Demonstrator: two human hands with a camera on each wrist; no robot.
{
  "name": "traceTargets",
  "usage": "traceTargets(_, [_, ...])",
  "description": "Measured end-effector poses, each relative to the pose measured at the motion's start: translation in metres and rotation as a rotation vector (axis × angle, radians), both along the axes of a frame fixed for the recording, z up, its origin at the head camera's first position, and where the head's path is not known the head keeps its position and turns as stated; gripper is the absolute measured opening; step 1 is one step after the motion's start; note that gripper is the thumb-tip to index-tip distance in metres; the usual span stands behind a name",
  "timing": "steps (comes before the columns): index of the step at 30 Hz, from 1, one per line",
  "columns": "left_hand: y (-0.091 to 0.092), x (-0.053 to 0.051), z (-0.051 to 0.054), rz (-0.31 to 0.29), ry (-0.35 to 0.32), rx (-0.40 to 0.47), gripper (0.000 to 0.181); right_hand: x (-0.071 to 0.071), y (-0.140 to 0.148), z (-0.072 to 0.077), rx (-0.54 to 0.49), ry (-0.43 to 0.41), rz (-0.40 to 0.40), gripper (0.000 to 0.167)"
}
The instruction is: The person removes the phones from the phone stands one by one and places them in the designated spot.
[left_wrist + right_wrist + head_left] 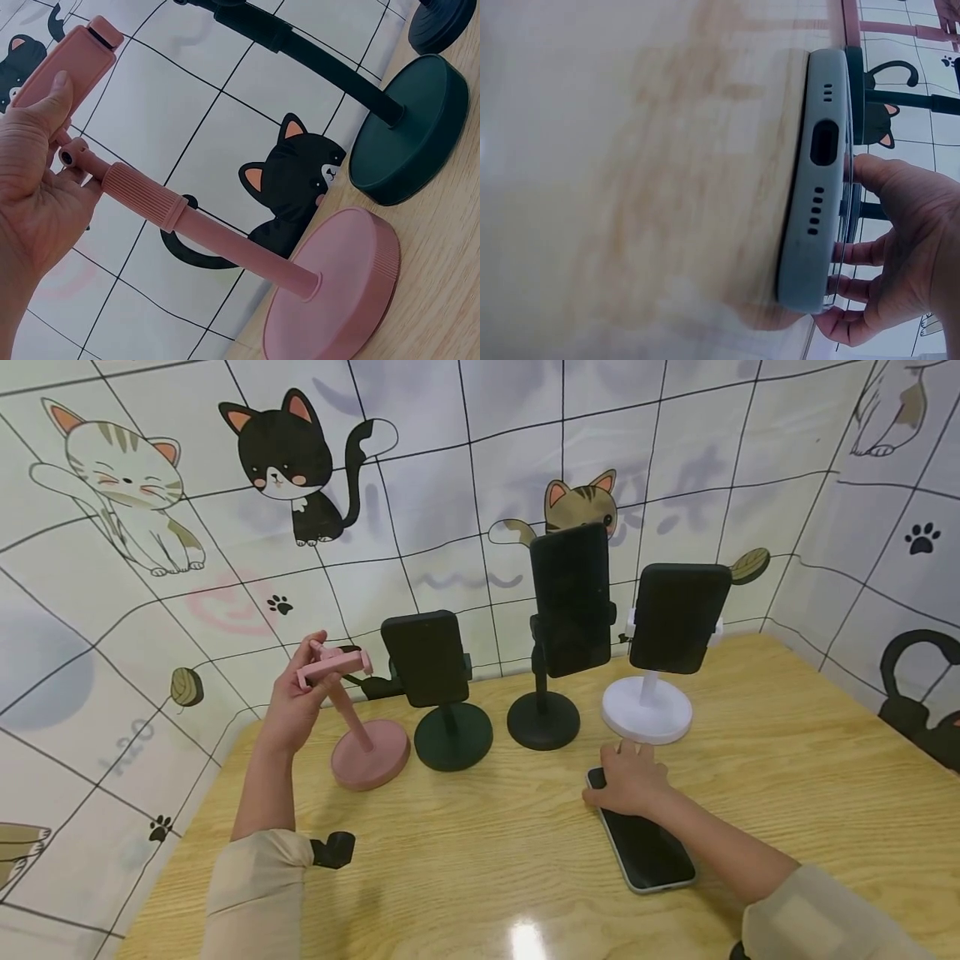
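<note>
At the left, my left hand (295,706) holds the phone cradle (67,64) of a pink phone stand (247,251). The thumb lies on the cradle's flat plate, and other fingers are behind the joint. The stand's round base is on the table. My right hand (632,781) spans the upper part of a dark-screened smartphone (648,852) lying on the table, thumb at its left edge and fingers over its far end and right side. In the right wrist view, the smartphone's pale end with its charging port (825,142) faces the camera, and the right fingers (862,289) are bent.
Right of the pink stand stand a dark green stand (453,739) with a black device (426,658), a black stand (543,722) with a tall phone (572,602), and a white stand (647,710) with a dark device (678,618). A cat-print cloth (442,468) hangs behind the wooden table (465,860).
</note>
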State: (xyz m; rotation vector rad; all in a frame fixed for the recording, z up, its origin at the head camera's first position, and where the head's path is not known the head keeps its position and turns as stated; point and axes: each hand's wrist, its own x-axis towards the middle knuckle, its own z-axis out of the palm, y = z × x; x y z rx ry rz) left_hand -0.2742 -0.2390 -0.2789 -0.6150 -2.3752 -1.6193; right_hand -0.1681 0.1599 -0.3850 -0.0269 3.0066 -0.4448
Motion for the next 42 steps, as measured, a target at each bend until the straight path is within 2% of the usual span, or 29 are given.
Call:
traceTargets(8, [0.001,0.008,0.006,-0.011,-0.005,0.064,0.073,-0.001,0.000,0.001,0.010,-0.008,0.013,0.060])
traceTargets(11, [0.002,0.018,0.010,0.056,0.021,0.076,0.078,-0.003,0.000,0.002,0.019,-0.004,0.021,0.059])
traceTargets(12, [0.003,0.022,0.011,0.099,0.051,0.073,0.078,-0.004,0.000,0.004,0.019,0.003,0.025,0.058])
traceTargets(14, [0.009,0.034,0.015,0.192,0.166,0.082,0.075,-0.004,-0.002,0.010,0.009,0.020,0.037,0.055])
traceTargets(17, [0.024,0.054,0.020,0.316,0.408,0.094,0.064,-0.005,-0.008,0.027,-0.040,0.060,0.069,0.048])
traceTargets(18, [0.030,0.061,0.022,0.328,0.494,0.095,0.059,-0.006,-0.010,0.035,-0.063,0.075,0.087,0.046])
traceTargets(20, [0.043,0.069,0.024,0.304,0.626,0.110,0.051,-0.008,-0.016,0.048,-0.127,0.109,0.137,0.042])
traceTargets(21, [0.049,0.072,0.024,0.279,0.667,0.111,0.048,-0.010,-0.019,0.054,-0.163,0.122,0.162,0.039])
traceTargets(23, [0.060,0.073,0.023,0.235,0.702,0.089,0.040,-0.013,-0.026,0.065,-0.235,0.136,0.223,0.033])
traceTargets(25, [0.068,0.071,0.019,0.196,0.683,0.057,0.036,-0.016,-0.036,0.074,-0.319,0.142,0.280,0.030])
traceTargets(28, [0.077,0.065,0.010,0.186,0.585,-0.007,0.035,-0.019,-0.052,0.085,-0.446,0.142,0.314,0.030])
traceTargets(31, [0.084,0.060,0.004,0.181,0.458,-0.045,0.038,-0.023,-0.065,0.094,-0.568,0.188,0.297,0.031])
traceTargets(36, [0.092,0.053,0.002,0.133,0.269,-0.110,0.044,-0.034,-0.080,0.103,-0.727,0.294,0.247,0.029])
traceTargets(39, [0.094,0.048,0.001,0.114,0.212,-0.124,0.043,-0.041,-0.087,0.105,-0.783,0.334,0.231,0.029])
traceTargets(42, [0.095,0.045,0.001,0.113,0.197,-0.111,0.038,-0.048,-0.093,0.104,-0.827,0.375,0.230,0.031])
